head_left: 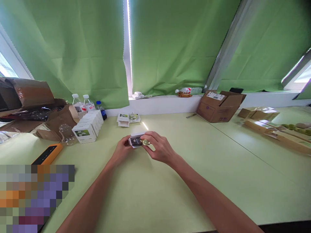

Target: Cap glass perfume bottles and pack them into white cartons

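Note:
Above the middle of the table, my left hand [122, 148] grips a small white-edged box [135, 140] with a dark face or inside, its fingers wrapped on the left side. My right hand [159, 147] pinches a small round gold-coloured piece [145, 142] between thumb and fingers at the box's right side. Whether that piece sits inside the box or only touches it, I cannot tell. Beyond my hands stand a small white carton [123, 119] with a green picture and, beside it, a clear glass item [133, 117] on a white base.
At left are a row of white cartons [85, 133], bottles [79, 105], an orange-and-black device [48, 154] and an open cardboard box [53, 118]. A brown box [216, 106] and long wooden-looking trays [277, 131] lie at right. A bottle [193, 90] lies on the sill.

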{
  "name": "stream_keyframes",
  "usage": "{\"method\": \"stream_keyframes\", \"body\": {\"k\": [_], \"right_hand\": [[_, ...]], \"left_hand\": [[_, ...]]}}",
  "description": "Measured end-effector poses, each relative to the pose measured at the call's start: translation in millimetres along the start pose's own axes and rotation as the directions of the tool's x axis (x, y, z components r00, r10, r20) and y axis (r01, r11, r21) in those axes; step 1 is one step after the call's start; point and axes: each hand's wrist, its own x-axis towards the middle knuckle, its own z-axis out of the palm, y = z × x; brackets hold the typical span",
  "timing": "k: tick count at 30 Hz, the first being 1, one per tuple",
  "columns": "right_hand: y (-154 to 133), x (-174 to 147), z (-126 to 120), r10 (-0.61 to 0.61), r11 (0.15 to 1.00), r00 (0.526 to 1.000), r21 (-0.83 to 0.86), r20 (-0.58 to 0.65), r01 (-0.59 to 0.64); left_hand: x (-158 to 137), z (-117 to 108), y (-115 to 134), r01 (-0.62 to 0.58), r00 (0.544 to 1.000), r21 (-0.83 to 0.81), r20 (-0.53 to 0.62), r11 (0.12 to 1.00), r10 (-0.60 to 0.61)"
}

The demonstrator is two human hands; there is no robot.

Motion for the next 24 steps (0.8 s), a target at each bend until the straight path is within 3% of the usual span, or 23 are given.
{"method": "stream_keyframes", "body": {"k": [24], "right_hand": [[-4.0,3.0,-4.4,0.051,0.995,0.996,0.082,0.08,-0.058]], "left_hand": [[0.3,-0.2,-1.0,0.029,1.0,-0.011,-0.002,1.0,-0.029]]}}
